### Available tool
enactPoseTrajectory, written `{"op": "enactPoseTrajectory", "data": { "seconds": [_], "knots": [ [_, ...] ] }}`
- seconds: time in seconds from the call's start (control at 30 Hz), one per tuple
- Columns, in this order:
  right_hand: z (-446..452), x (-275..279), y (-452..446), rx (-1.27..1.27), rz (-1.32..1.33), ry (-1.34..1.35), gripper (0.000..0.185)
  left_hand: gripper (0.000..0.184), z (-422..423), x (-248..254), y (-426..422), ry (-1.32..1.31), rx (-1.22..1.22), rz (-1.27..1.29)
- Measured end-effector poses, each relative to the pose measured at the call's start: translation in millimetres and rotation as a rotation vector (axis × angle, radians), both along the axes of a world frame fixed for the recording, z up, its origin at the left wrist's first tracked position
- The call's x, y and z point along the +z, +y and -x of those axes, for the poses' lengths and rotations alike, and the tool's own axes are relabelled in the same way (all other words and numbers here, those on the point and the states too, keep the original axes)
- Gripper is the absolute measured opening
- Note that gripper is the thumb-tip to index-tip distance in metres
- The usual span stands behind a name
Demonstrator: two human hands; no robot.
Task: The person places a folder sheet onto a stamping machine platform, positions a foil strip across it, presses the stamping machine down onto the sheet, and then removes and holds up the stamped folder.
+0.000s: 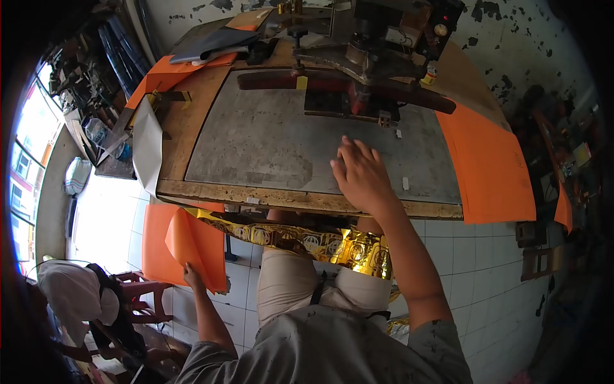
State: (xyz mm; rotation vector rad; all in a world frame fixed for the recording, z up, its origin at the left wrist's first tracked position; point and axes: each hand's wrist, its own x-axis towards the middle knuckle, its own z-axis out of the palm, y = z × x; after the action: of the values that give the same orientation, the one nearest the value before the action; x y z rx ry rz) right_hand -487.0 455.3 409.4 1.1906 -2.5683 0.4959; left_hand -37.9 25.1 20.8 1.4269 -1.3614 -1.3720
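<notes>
My left hand (pixel 190 275) is low at the left, closed on the edge of an orange sheet (pixel 185 238). The sheet's corner curls up over more orange sheets (pixel 153 246) beneath it. My right hand (pixel 359 171) is over the grey metal plate (pixel 256 141) on the table, fingers stretched out and holding nothing; whether it touches the plate I cannot tell. Beyond the right hand stands a press machine (pixel 364 57) with a curved dark red bar (pixel 275 79) and a dark block (pixel 332 105) under it.
Gold patterned foil (pixel 364 253) lies across my lap below the table's wooden edge (pixel 307 200). Orange sheets (pixel 489 166) hang over the table's right side. A grey-white sheet (pixel 148 150) and dark material (pixel 217 45) are at the left. Another person (pixel 83 301) sits at the lower left.
</notes>
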Motion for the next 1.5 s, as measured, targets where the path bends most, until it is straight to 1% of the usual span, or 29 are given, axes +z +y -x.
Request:
{"op": "enactPoseTrajectory", "data": {
  "seconds": [0.03,0.07,0.13,0.23,0.27,0.37,0.47,0.57,0.63,0.67,0.73,0.77,0.8,0.87,0.9,0.93,0.97,1.03,1.07,1.1,1.13,1.17,1.23,1.27,1.33,1.37,1.43,1.47,1.5],
  "knots": [
    [9.4,-2.9,-7.8,-0.021,-0.036,-0.042,0.033,0.044,-1.2,3.6,-2.3,0.025,0.023,0.016],
    [14.0,-7.9,-12.9,-0.04,-0.053,0.018,0.035,0.044,-5.6,6.9,-2.2,0.049,0.048,0.029],
    [7.8,-9.4,-17.6,-0.085,-0.044,0.0,0.037,0.048,-18.1,16.5,-2.9,0.113,0.113,0.039],
    [-7.4,-13.2,-15.8,-0.135,-0.056,0.004,0.039,0.05,-42.6,36.9,-11.5,-0.02,0.183,0.057],
    [-8.8,-12.5,-16.3,-0.149,-0.062,0.014,0.039,0.052,-50.1,43.9,-15.0,0.025,0.178,0.058],
    [-2.9,-7.0,-23.6,-0.169,-0.044,-0.04,0.037,0.052,-58.1,84.6,-12.5,-0.022,0.202,0.092],
    [2.5,-20.4,-25.8,-0.166,0.002,0.051,0.035,0.052,-56.8,111.2,-19.7,0.002,0.231,0.175],
    [-10.4,-0.3,-19.7,-0.145,-0.003,0.002,0.031,0.052,-54.5,155.7,-12.2,0.022,0.207,0.227],
    [-29.3,15.8,-8.9,-0.085,0.058,-0.049,0.024,0.052,-48.6,182.5,-4.0,0.097,0.256,0.246],
    [-40.9,20.4,-3.9,-0.055,0.089,-0.073,0.02,0.054,-50.5,196.6,1.0,0.11,0.206,0.259],
    [-66.2,21.6,1.4,0.041,0.204,-0.021,0.015,0.054,-41.0,231.7,21.3,0.076,0.295,0.313],
    [-79.3,18.4,3.4,0.09,0.26,0.004,0.013,0.054,-37.9,238.9,27.4,0.058,0.341,0.337],
    [-93.1,12.2,2.6,0.173,0.316,-0.04,0.013,0.055,-77.0,196.7,7.4,-0.532,0.132,0.879],
    [-122.8,-5.4,-1.9,0.349,0.36,-0.167,0.011,0.054,-74.4,205.0,16.8,-0.262,0.131,0.74],
    [-136.0,-14.4,-5.6,0.443,0.348,-0.246,0.009,0.054,-59.7,225.3,35.0,-0.168,0.177,0.658],
    [-147.6,-19.1,-11.3,0.551,0.24,-0.278,0.01,0.054,-44.6,245.9,53.4,-0.071,0.228,0.58],
    [-159.2,-22.8,-19.0,0.656,0.132,-0.308,0.011,0.054,-9.4,285.7,91.7,-0.012,0.324,0.492],
    [-184.4,-28.9,-42.2,0.852,0.124,-0.41,0.023,0.054,13.8,292.6,130.5,0.0,0.345,0.508],
    [-200.2,-19.9,-55.9,0.892,0.139,-0.436,0.035,0.052,10.6,267.6,140.6,-0.05,0.272,0.613],
    [-216.6,-7.9,-69.6,0.934,0.154,-0.461,0.047,0.051,20.1,269.3,160.1,0.052,0.246,0.567],
    [-230.5,-4.8,-82.3,0.951,0.264,-0.42,0.06,0.05,29.6,271.1,179.6,0.152,0.225,0.518],
    [-243.6,-4.5,-92.5,0.966,0.374,-0.378,0.074,0.049,45.1,286.9,201.3,0.397,0.246,0.312],
    [-264.3,-13.2,-105.6,0.961,0.176,-0.273,0.086,0.049,28.2,262.3,206.5,0.037,0.107,0.484],
    [-271.9,-16.7,-110.7,0.955,0.079,-0.217,0.092,0.049,24.3,257.2,213.0,0.175,0.087,0.417],
    [-284.3,-17.0,-115.4,0.924,-0.062,-0.149,0.092,0.048,31.1,281.0,229.5,0.407,0.084,0.295],
    [-288.6,-16.8,-117.8,0.903,-0.135,-0.116,0.092,0.045,30.9,282.9,229.2,0.392,0.086,0.349],
    [-295.9,-17.3,-130.8,0.851,-0.222,-0.175,0.087,0.041,29.6,285.4,229.5,0.36,0.071,0.448],
    [-294.7,-17.9,-132.9,0.824,-0.271,-0.2,0.085,0.041,26.2,283.2,230.3,0.267,0.044,0.526],
    [-288.1,-15.0,-132.2,0.865,-0.21,-0.339,0.081,0.042,22.1,282.3,229.8,0.178,0.02,0.607]
  ]
}}
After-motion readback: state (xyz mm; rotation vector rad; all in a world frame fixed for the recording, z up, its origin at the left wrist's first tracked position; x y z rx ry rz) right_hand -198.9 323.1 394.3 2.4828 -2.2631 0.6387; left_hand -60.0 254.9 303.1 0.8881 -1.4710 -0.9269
